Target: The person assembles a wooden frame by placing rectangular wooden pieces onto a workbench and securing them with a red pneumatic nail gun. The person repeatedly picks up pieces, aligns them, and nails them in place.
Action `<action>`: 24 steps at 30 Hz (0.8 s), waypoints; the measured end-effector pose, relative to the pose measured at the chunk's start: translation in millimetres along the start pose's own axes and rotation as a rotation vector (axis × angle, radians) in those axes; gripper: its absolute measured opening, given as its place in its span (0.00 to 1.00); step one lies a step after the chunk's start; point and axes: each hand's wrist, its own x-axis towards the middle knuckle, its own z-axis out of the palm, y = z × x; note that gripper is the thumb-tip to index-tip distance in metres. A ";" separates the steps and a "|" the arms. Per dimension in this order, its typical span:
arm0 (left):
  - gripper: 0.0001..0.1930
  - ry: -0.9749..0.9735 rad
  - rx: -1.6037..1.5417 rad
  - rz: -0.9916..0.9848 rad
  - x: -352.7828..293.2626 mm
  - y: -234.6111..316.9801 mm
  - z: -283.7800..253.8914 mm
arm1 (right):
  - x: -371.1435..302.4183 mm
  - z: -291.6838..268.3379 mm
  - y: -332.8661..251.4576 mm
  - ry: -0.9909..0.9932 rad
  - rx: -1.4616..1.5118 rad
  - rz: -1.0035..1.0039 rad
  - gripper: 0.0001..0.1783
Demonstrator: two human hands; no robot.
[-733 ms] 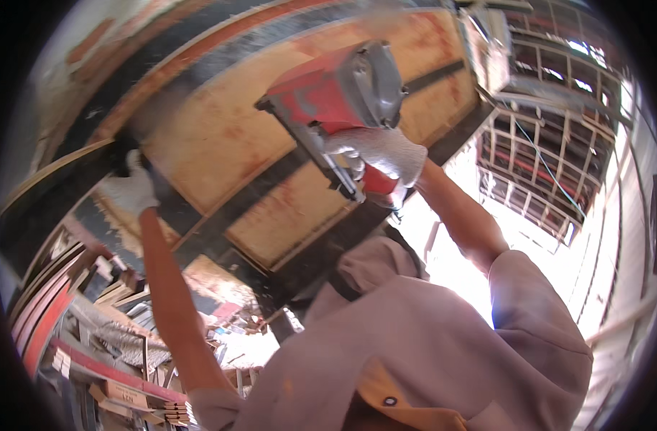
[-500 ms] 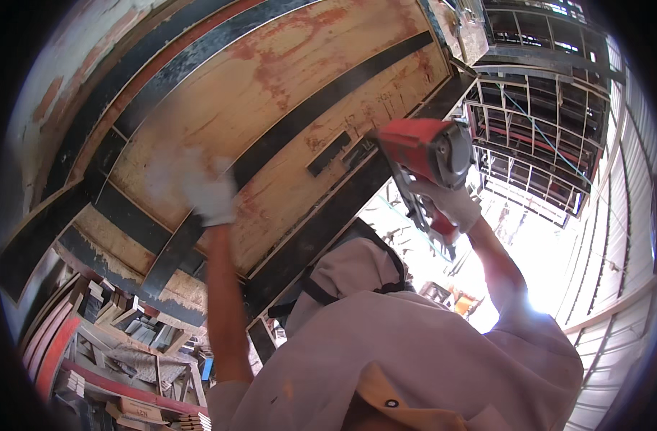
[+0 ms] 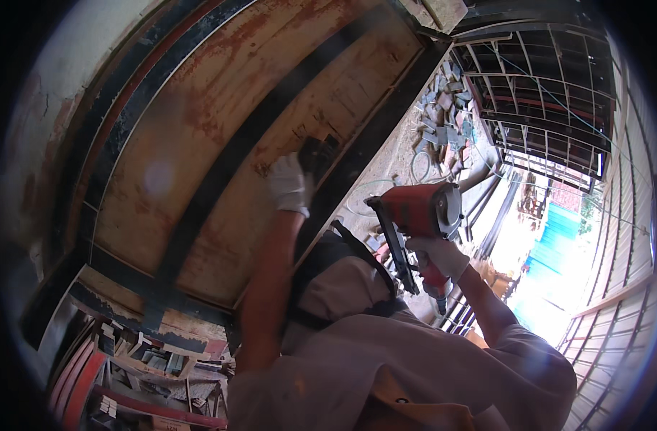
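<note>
My right hand (image 3: 443, 257), in a whitish work glove, is closed round the grip of a red and black nail gun (image 3: 419, 210). The tool is held off to the right of the panel, with its slanted black magazine below the body. My left hand (image 3: 288, 184), also gloved, reaches over a large worn wooden panel (image 3: 199, 144). Its fingers meet some short dark pieces (image 3: 318, 154) lying by the panel's right edge. Blur and shade hide whether those fingers have closed on a piece.
Black strips (image 3: 246, 133) cross and border the panel. Stacked wood offcuts (image 3: 156, 359) lie at lower left beside a red curved bar (image 3: 80, 391). Scattered blocks (image 3: 447, 108) and a thin hose (image 3: 419, 165) are on the ground beyond. A corrugated metal wall (image 3: 608, 287) stands at right.
My left hand has swung from the panel's left part rightward to the short dark pieces. The nail gun has come down a little, still in my right hand. The view has shifted.
</note>
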 end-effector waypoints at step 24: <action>0.25 0.404 -0.041 -1.101 -133.4 -216.6 -206.6 | -29.2 99.5 -145.0 -0.240 -0.341 -0.332 0.08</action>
